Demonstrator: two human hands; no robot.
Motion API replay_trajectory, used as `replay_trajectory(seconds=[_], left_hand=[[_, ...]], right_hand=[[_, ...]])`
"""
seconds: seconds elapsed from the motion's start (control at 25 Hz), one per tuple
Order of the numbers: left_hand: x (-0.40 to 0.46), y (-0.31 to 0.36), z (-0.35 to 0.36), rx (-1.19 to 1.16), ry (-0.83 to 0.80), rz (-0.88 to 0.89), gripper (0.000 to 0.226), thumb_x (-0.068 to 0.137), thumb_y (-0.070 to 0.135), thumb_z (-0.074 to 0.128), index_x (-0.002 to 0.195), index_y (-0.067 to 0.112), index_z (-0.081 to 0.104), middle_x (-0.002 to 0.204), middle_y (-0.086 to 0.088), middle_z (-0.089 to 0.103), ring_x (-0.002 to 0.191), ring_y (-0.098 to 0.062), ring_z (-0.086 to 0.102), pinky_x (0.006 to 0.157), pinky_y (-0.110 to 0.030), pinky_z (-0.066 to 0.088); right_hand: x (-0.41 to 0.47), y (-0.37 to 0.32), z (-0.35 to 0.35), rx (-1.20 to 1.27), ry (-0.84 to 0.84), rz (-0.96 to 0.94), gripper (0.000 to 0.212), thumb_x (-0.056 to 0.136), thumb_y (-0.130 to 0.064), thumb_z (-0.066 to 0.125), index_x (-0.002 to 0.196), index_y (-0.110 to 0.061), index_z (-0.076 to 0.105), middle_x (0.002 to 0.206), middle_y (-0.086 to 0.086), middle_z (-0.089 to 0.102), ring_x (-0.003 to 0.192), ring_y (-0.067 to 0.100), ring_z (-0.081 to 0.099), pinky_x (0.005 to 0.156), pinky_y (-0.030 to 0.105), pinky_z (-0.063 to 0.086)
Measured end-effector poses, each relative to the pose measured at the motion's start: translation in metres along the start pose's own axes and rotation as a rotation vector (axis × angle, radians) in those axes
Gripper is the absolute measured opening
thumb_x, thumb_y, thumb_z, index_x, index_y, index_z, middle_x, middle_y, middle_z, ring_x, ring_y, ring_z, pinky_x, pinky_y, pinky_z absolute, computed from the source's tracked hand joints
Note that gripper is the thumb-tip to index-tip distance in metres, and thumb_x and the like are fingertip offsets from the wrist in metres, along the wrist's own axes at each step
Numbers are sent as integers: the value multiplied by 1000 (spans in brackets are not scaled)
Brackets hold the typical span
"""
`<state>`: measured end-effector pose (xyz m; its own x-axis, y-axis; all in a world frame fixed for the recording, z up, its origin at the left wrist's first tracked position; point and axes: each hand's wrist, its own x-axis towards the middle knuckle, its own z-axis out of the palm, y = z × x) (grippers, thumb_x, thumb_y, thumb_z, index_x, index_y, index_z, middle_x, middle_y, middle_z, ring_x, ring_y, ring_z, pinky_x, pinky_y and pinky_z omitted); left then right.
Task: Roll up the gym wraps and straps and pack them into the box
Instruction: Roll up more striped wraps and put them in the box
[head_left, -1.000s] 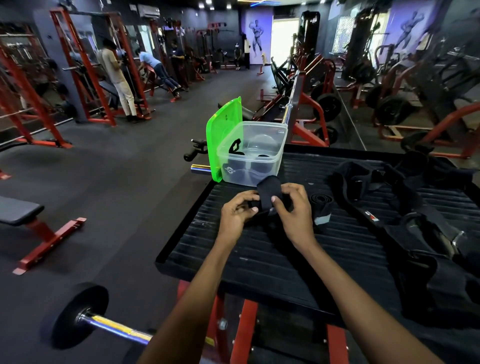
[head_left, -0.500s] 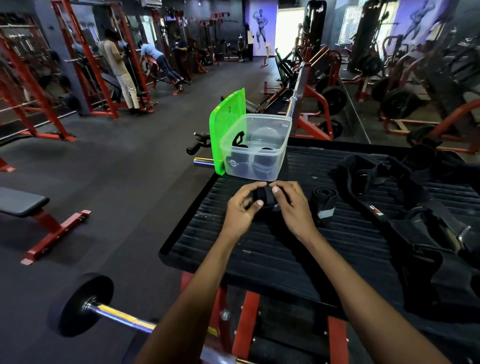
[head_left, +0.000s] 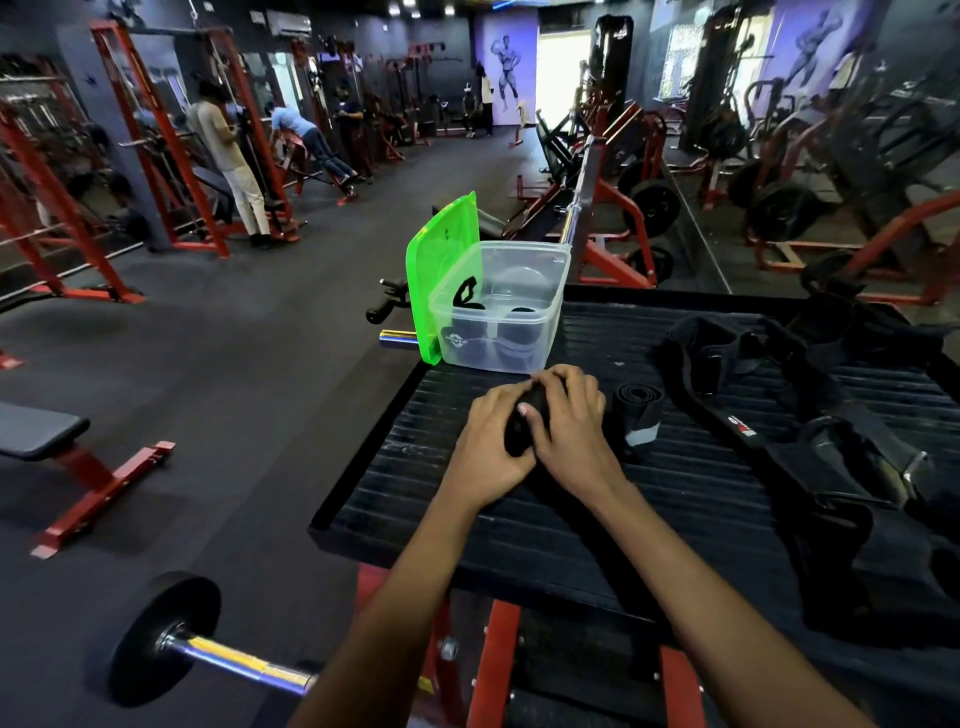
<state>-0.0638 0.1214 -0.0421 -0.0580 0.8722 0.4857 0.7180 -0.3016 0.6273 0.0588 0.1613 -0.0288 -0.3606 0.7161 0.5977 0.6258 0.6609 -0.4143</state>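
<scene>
Black ribbed rubber covers the tabletop, a raised platform on red steel legs, and nearly everything on it is black as well. In the head view, the left hand and the right hand meet a little in from the tabletop's far left corner. Both are curled around a small black fabric wrap that is bunched into a tight roll between them. The left grip wraps the roll from the left side; the right grip covers it from above and from the right, with a thumb tip showing against the fabric. Most of the wrap is hidden under the fingers, so how far it is rolled cannot be told.

Just beyond the hands, at the far left corner of the tabletop, stands a clear plastic box with dark rolled wraps lying in its bottom. Its bright green plastic lid stands upright against the box's left side.

Just to the right of the right hand lies a rolled black strap with a grey end, resting on the tabletop apart from the box. Farther right, a loose pile of black belts and straps spreads toward the right edge, one piece bearing a small red and white label.

On the floor below the near left corner lies a barbell with a black plate.
</scene>
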Motion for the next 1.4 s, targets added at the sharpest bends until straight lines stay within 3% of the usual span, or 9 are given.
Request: replay_trajectory(seconds=[0.28, 0.4, 0.52, 0.72, 0.84, 1.0, 1.08, 1.24, 1.4], left_hand=[[4, 3, 8, -41, 25, -299, 44, 81, 14, 63, 122, 2, 51, 119, -17, 54, 110, -29, 55, 94, -29, 43], [5, 2, 8, -112, 33, -304, 57, 73, 21, 68, 126, 11, 48, 117, -10, 54, 109, -23, 56, 94, -35, 47], [5, 9, 7, -169, 18, -328, 67, 76, 26, 71, 136, 23, 41, 124, 1, 48, 112, -9, 47, 95, -22, 36], [17, 9, 7, -140, 65, -371, 68, 73, 46, 72, 131, 21, 46, 129, 1, 52, 120, -14, 49, 103, -30, 40], [23, 15, 7, -160, 64, -374, 47, 75, 33, 75, 116, 20, 58, 116, 2, 63, 110, -14, 57, 93, -22, 41], [24, 30, 1, -191, -21, -331, 42, 78, 25, 74, 116, 17, 60, 111, 1, 64, 103, -9, 56, 88, -19, 39], [25, 36, 1, -189, -70, -310, 41, 78, 26, 74, 116, 16, 62, 106, 1, 61, 100, -10, 56, 88, -22, 42], [33, 43, -2, -284, 23, -345, 38, 77, 26, 75, 112, 15, 65, 105, -1, 64, 100, -16, 62, 89, -27, 49], [72, 45, -31, -261, 176, -363, 38, 74, 19, 77, 109, 10, 67, 98, -2, 68, 89, -11, 62, 77, -15, 44]], right_hand=[[1, -6, -15, 42, 4, -223, 30, 87, 1, 55, 117, 3, 59, 127, 20, 50, 119, 33, 50, 105, 42, 41], [0, -1, -37, 104, 145, -76, 31, 85, 5, 54, 115, -2, 59, 126, 17, 47, 121, 27, 46, 106, 34, 38], [-8, 17, -60, 156, 234, 109, 43, 82, 10, 53, 121, -8, 57, 129, 14, 40, 123, 28, 43, 107, 33, 36], [3, 54, -99, 159, -181, 510, 103, 65, 15, 68, 149, -21, 21, 145, 12, 23, 131, 29, 31, 112, 35, 30], [8, 71, -100, 371, -384, 531, 99, 67, 5, 77, 148, -17, 24, 138, 10, 41, 122, 23, 48, 106, 30, 38], [3, 71, -90, 473, -407, 538, 77, 72, -3, 76, 135, -31, 41, 129, 6, 55, 91, 17, 58, 64, 25, 51], [2, 66, -84, 453, -370, 513, 71, 71, -6, 77, 130, -31, 45, 125, 4, 56, 89, 19, 58, 57, 29, 54], [19, 41, -78, 514, -201, 479, 74, 70, -6, 79, 133, -21, 44, 126, 4, 58, 104, 16, 57, 81, 36, 55], [69, 16, -83, 510, -127, 403, 65, 70, -7, 79, 128, -11, 49, 114, 0, 59, 103, 10, 52, 82, 12, 38]])
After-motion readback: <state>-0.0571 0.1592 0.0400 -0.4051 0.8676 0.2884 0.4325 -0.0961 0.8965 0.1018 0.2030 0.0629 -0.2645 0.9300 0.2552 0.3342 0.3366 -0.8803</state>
